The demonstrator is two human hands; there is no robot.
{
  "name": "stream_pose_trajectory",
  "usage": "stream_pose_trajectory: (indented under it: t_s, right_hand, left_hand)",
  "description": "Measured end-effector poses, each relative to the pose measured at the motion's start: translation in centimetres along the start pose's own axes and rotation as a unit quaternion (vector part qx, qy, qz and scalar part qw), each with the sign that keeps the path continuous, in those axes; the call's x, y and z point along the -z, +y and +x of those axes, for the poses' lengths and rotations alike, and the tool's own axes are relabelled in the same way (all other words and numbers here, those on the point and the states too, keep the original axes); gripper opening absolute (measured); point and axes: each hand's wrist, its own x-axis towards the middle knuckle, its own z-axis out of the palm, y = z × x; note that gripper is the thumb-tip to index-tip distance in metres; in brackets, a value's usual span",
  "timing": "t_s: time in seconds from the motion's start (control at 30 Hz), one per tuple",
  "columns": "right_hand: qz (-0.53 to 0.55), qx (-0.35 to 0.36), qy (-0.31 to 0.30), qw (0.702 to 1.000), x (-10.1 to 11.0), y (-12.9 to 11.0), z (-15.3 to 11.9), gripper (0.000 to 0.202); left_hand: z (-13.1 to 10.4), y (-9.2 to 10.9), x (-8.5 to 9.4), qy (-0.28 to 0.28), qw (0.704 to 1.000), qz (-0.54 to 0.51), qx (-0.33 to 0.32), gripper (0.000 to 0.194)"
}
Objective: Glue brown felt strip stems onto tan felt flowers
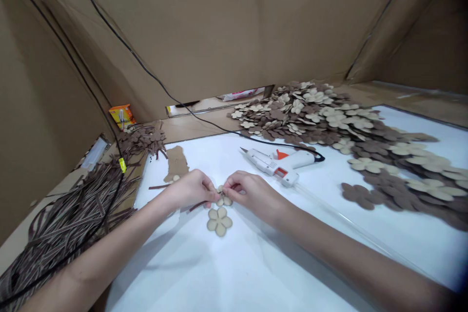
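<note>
Near the middle of the white board, my left hand (195,189) and my right hand (243,189) meet over a small beige flower (224,200). Both hands have their fingers pinched together at its upper part. A thin brown strip (197,206) sticks out below the fingers of my left hand. Just in front of the hands, a second beige flower (220,222) lies flat. What exactly sits between the fingertips is too small to make out in full.
A white glue gun (272,163) with a clear glue stick lies behind my right hand, its black cable (157,78) running up left. Flower pieces (329,122) are heaped at right. Brown strips (84,214) pile at left. A cardboard scrap (176,163) lies behind my left hand.
</note>
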Motion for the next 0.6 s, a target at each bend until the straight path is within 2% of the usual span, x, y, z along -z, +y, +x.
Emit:
stream_pose_trajectory:
  t_s: [0.33, 0.6]
  right_hand:
    - [0.050, 0.035, -0.020, 0.998, 0.1, 1.3, 0.1, 0.012]
    - [0.080, 0.019, -0.019, 0.996, 0.1, 1.5, 0.3, 0.013]
  left_hand:
    - [0.1, -0.1, -0.2, -0.002, 0.999, -0.041, 0.000, 0.032]
    - [0.0, -0.1, -0.3, 0.002, 0.999, -0.051, 0.003, 0.033]
